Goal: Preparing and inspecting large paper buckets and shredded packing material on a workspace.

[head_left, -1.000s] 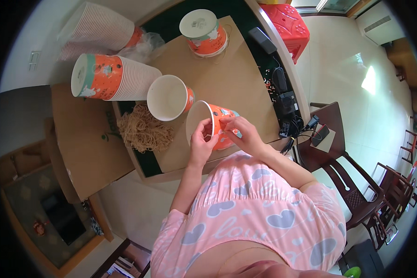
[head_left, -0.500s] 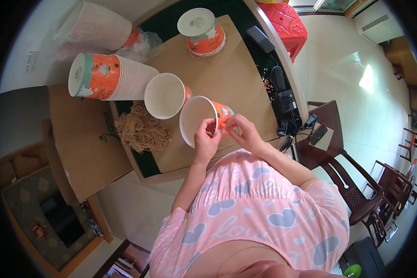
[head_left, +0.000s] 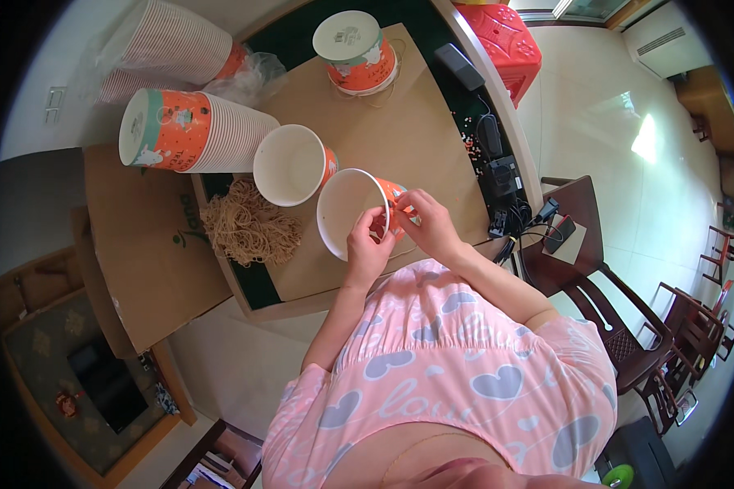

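Note:
A large orange-and-white paper cup point(head_left: 347, 213) lies tilted at the table's near edge, its white mouth facing left. My left hand point(head_left: 369, 248) is closed at the cup's rim, thumb and fingertips pinching its side. Right beside it my right hand point(head_left: 429, 228) is closed, its fingertips pinched together against the cup's printed side. What lies between those fingertips is too small to make out. A thin strand of twine point(head_left: 401, 253) shows below the cup. Another paper cup point(head_left: 289, 165) stands just left, mouth up, and a tangled bundle of tan twine point(head_left: 251, 224) lies beside it.
A long stack of nested cups point(head_left: 196, 132) lies at the left, with bagged cups point(head_left: 167, 45) behind. An upside-down cup point(head_left: 355, 53) with twine around it stands at the back. Black adapters and cables point(head_left: 501, 175) line the right edge. A cardboard box point(head_left: 151, 236) stands left.
My right hand has shifted slightly left and up along the cup's side, closer to my left fingertips. My left hand stays at the rim, its fingers moved slightly.

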